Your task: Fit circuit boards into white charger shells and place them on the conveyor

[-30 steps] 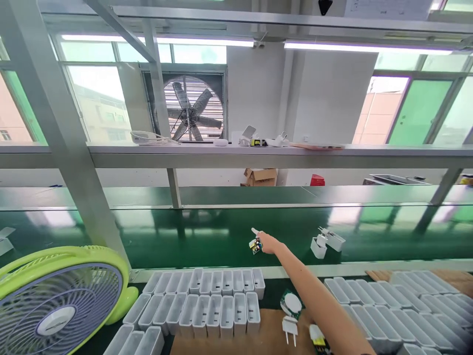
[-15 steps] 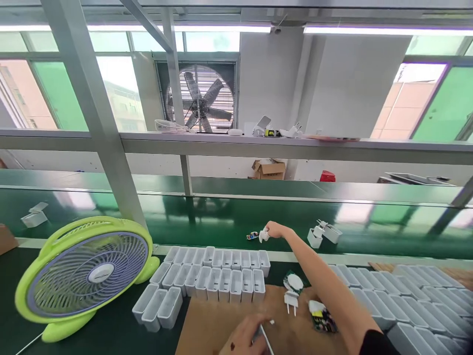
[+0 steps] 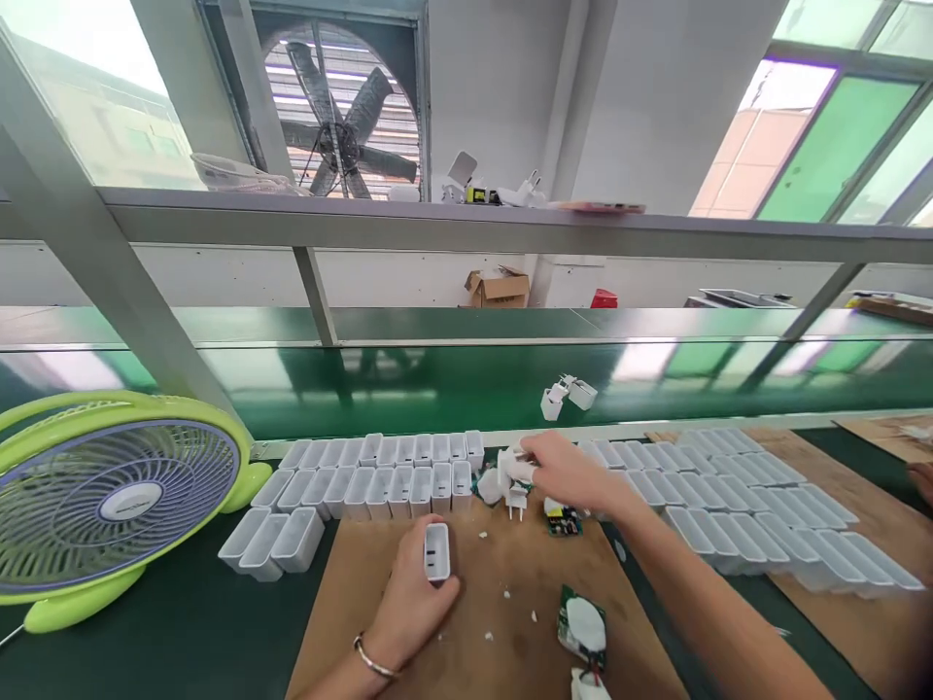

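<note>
Head view shows the left hand [image 3: 412, 608] clamped firmly round a white charger casing [image 3: 437, 551], open end up and steady, over the left side of a brown cardboard sheet [image 3: 496, 622], while the right hand [image 3: 572, 474] covers a white two-pin plug [image 3: 516, 491] at the sheet's far edge, its grip unclear.

We note the left hand [image 3: 412, 608] concealing the lower part of a white charger casing [image 3: 437, 551], and the right hand [image 3: 572, 473] covering much of a white plug housing [image 3: 508, 473]. The bottom edge cuts off a white part [image 3: 587, 686] below a circuit board [image 3: 581, 627]; pale specks [image 3: 505, 593] on the brown mat [image 3: 466, 632] are too small to identify.
</note>
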Demonstrator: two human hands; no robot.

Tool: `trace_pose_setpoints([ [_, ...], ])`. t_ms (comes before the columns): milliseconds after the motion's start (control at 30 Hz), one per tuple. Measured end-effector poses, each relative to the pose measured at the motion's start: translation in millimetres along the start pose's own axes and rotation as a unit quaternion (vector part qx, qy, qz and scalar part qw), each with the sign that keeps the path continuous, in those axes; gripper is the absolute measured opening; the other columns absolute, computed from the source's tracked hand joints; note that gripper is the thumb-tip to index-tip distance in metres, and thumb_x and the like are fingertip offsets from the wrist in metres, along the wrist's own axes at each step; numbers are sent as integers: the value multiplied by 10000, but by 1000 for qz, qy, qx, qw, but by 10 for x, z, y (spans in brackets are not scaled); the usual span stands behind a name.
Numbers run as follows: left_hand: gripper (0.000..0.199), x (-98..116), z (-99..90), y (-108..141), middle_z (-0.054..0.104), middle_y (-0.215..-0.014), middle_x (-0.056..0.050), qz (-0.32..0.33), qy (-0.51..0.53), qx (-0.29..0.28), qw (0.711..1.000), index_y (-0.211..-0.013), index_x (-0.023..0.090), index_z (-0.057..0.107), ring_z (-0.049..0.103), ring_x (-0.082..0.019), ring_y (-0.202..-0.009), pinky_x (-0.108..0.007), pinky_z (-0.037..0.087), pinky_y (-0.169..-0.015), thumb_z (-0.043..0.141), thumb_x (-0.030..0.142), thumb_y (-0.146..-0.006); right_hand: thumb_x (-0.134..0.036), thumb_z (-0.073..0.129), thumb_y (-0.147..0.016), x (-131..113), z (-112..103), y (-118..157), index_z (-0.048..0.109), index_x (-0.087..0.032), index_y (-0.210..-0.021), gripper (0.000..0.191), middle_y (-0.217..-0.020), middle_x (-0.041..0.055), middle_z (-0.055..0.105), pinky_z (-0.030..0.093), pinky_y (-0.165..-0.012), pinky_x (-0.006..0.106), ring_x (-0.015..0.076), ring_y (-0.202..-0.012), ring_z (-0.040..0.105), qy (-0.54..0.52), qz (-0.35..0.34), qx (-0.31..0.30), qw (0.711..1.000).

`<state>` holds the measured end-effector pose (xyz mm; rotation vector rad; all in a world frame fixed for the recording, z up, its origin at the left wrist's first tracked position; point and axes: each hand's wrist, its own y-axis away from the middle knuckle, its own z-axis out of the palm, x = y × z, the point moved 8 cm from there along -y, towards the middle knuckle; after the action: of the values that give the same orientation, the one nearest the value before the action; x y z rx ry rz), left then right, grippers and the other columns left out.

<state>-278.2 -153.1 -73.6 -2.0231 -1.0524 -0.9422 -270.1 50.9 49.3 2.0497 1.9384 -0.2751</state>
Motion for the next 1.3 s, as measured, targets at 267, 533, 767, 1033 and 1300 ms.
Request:
trace_pose_setpoints([
  [267,500,-86,-67,-38,580,-1155,-98,16,-38,22,999,-1153,161,493,539,-288,-1109,-512,414,-1014,494,155,-652,-87,506,-765,13,1160,1339,690,-188,-1017,328,-1149,112,646,417,-927,375,291,-1134,532,-45,36,-48,997],
  [533,639,-49,82,13,521,-1315,-119,66,-50,-28,996,-1307,154,436,458,-309,-1232,-538,323,-1097,509,165,-672,-444,437,-880,571,1058,1751,476,-56,-1341,603,-1315,219,515,413,-1021,465,352,-1263,472,-19,292,-8,956],
  [767,669,12,82,31,517,-1329,-109,105,-66,-31,992,-1352,172,418,471,-301,-1238,-505,368,-1081,521,148,-692,-128,587,-685,352,996,1179,621,-110,-907,226,-909,143,658,487,-740,389,327,-873,651,47,242,19,969],
  [1033,659,-26,-110,-55,526,-1300,-131,83,-82,54,992,-1339,143,408,473,-308,-1221,-512,392,-1057,501,139,-687,-192,572,-835,-203,1023,398,687,-205,-871,121,-963,77,680,463,-828,347,264,-974,613,79,-16,31,996],
  [1300,623,-192,-4,-67,489,-1300,-149,13,-74,-14,997,-1309,163,371,462,-314,-1236,-533,396,-1056,506,127,-701,-271,631,-751,130,987,311,637,-136,-1083,358,-1113,129,621,401,-1005,431,311,-1152,476,2,-40,56,998],
])
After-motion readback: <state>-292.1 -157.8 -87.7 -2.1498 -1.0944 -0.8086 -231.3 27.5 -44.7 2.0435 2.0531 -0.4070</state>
